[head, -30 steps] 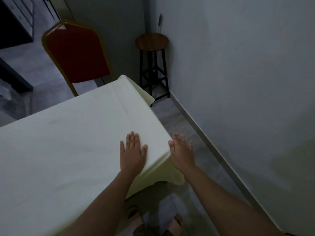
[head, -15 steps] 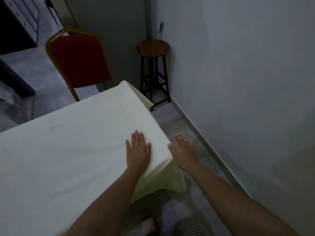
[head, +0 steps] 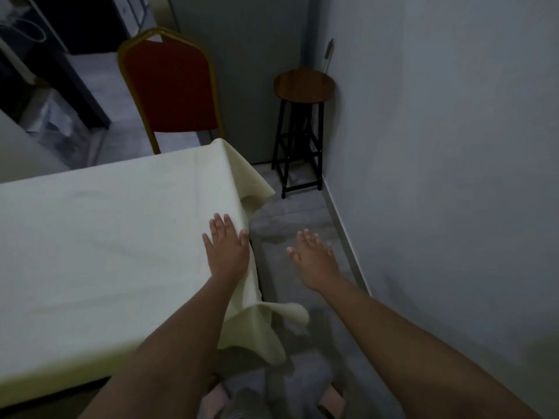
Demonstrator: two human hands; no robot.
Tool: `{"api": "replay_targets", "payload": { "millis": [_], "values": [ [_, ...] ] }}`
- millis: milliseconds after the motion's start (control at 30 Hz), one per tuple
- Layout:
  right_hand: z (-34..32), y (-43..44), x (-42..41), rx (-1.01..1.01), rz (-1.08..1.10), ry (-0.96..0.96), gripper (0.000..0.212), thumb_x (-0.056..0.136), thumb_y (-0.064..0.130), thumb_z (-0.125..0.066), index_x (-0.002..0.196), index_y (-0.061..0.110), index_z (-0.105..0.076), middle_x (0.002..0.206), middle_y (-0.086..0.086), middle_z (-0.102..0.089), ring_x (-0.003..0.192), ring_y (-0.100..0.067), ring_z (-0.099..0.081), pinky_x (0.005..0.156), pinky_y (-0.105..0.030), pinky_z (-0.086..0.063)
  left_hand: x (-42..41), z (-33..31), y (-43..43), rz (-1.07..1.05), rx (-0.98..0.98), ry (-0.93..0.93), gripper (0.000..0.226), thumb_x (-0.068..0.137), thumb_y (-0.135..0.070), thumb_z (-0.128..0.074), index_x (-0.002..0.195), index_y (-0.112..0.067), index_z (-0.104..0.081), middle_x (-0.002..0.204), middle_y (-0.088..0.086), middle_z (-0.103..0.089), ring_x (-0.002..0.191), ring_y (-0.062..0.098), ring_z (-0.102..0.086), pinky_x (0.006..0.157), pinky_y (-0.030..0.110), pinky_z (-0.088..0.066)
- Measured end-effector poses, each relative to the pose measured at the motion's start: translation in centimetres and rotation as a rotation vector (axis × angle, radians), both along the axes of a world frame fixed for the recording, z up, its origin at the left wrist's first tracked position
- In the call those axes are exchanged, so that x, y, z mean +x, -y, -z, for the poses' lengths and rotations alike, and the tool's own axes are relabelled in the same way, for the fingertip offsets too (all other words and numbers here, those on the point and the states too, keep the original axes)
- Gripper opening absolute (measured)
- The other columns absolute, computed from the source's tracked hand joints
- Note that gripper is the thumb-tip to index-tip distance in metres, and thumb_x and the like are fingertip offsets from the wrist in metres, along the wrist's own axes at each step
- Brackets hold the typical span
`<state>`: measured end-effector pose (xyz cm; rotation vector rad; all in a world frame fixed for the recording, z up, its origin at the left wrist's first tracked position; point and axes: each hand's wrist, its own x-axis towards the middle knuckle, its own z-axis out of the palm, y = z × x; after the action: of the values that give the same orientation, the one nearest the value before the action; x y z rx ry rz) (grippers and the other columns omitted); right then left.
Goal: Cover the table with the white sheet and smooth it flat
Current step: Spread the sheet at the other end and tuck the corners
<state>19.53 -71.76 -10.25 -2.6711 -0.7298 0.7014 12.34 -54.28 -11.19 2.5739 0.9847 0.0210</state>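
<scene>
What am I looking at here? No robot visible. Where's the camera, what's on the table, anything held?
No machine: a person's two bare hands, filmed by one wide-angle camera on their head, looking forward and down. The pale white cloth sheet covers the table and drapes over its right edge. The left hand lies flat, fingers spread, on the sheet at that edge. The right hand is open over the grey floor, off the table. Neither holds anything. Behind stand a red gold-framed chair and a round wooden black-legged stool.
</scene>
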Motion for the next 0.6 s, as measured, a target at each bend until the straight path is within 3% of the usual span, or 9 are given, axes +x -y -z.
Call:
{"api": "replay_targets", "payload": {
  "millis": [167, 600],
  "values": [
    [0.1, 0.1, 3.5, -0.052, -0.144, -0.012, 0.06, 0.102, 0.043, -0.018, 0.152, 0.013, -0.007, 0.161, -0.006, -0.002, 0.148, -0.024, -0.002, 0.119, -0.046, 0.0, -0.6, 0.5, 1.7, -0.172, -0.056, -0.013, 0.064, 0.1, -0.044, -0.017, 0.151, -0.009, -0.001, 0.16, 0.011, 0.004, 0.148, 0.023, 0.006, 0.119, 0.045, 0.003],
    [-0.8, -9.2, 13.3, -0.056, -0.436, 0.057, 0.057, 0.102, 0.036, -0.023, 0.152, 0.013, -0.008, 0.161, -0.005, -0.003, 0.148, -0.023, -0.005, 0.12, -0.045, -0.006, 3.6, 0.3, -0.3, -0.401, -0.095, -0.011, 0.073, 0.096, -0.057, -0.016, 0.151, -0.012, 0.0, 0.16, 0.007, 0.005, 0.147, 0.018, 0.008, 0.118, 0.045, 0.009]
  ]
}}
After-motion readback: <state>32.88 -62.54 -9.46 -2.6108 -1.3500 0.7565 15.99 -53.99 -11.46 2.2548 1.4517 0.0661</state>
